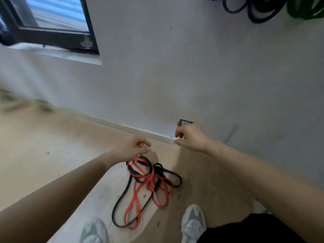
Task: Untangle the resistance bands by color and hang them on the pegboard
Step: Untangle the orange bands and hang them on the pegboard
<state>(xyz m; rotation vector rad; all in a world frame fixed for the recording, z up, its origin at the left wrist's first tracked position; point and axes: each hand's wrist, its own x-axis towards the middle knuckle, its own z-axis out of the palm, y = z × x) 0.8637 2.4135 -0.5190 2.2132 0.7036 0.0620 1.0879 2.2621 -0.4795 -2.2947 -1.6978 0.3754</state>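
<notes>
The red bands (134, 199) and black bands (159, 170) lay knotted in one heap on the floor (52, 155), between the person's shoes (193, 221) and close to the wall (175, 67). Purple bands (228, 7) and green bands (305, 13) hung high on the wall at the upper right. Their pegs were out of frame.

The left grip (133, 148) hovered just above the top of the heap, fingers loosely curled and empty as far as the blur allowed. The right grip (190, 137) was out toward the skirting, also loosely curled and holding nothing, apart from the bands.

The step in hand looked like the first pick from the heap. To do it well, I would go for one colour only. The red loop at the top edge, right under the left grip, seemed the easiest start. Pinch a single strand, lift it slowly, and let the right grip hold the black mass down near the dark knot in the middle. Feed red back through each crossing rather than tugging, since rubber stretches and a hard pull would likely tighten the knot. Where the strands crossed inside the knot could not be made out, so it needs to be felt by hand.
</notes>
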